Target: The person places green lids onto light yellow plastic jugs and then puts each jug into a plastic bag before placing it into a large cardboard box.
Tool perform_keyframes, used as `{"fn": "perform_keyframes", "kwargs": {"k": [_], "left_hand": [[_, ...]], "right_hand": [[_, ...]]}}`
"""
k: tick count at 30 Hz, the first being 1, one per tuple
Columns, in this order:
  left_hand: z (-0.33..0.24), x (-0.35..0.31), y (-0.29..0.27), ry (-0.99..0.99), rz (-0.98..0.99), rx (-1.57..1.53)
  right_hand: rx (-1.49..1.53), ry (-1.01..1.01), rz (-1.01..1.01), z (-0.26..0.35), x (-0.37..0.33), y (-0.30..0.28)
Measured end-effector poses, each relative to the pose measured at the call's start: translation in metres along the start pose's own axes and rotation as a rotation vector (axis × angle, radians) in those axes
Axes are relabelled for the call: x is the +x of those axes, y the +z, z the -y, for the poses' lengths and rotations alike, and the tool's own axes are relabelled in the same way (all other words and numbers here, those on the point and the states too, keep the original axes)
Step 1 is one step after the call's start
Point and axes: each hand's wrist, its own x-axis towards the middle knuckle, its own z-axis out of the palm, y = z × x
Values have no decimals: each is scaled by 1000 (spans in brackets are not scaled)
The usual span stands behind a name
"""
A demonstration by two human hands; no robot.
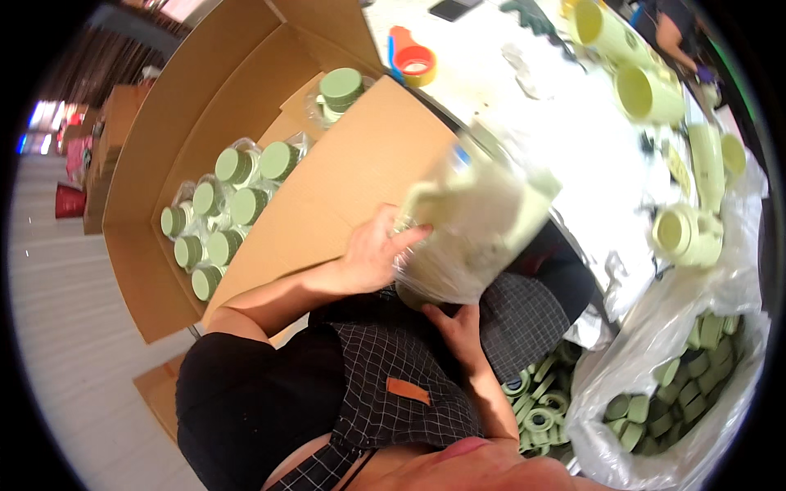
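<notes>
A pale yellow-green jug (483, 217) with a side handle, wrapped in a clear plastic bag, is tilted in front of my body and somewhat blurred. My left hand (381, 250) grips it from the left, by the handle side, with fingers pressed on the plastic. My right hand (457, 331) holds its near, lower end, thumb against a darker part there. Some of the right fingers are hidden behind the jug. Left of my hands stands a large open cardboard box (360, 155), its flap beside my left forearm. Several bagged jugs with green lids (278, 161) stand inside.
On the white table (491, 74) lie a tape dispenser (415, 64) and several bare yellow-green jugs (688, 233). A plastic-lined container of green lids (671, 393) stands at lower right, beside a pile of green rings (540, 409). A co-worker's arm (670, 37) shows at far right.
</notes>
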Motion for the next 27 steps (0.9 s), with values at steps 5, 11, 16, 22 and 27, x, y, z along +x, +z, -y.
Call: {"fn": "perform_keyframes", "kwargs": {"k": [5, 11, 16, 22, 27], "left_hand": [[65, 8, -92, -363, -9, 303], [240, -48, -132, -927, -424, -261], [348, -117, -172, -1623, -428, -718], [327, -47, -101, -1658, 134, -431], [331, -151, -129, -1056, 61, 135]], "right_hand": [[-110, -325, 154, 110, 55, 31], [-139, -624, 385, 124, 92, 75], [-203, -176, 205, 74, 53, 46], [-195, 199, -268, 14, 4, -28], [-37, -271, -585, 53, 53, -104]]}}
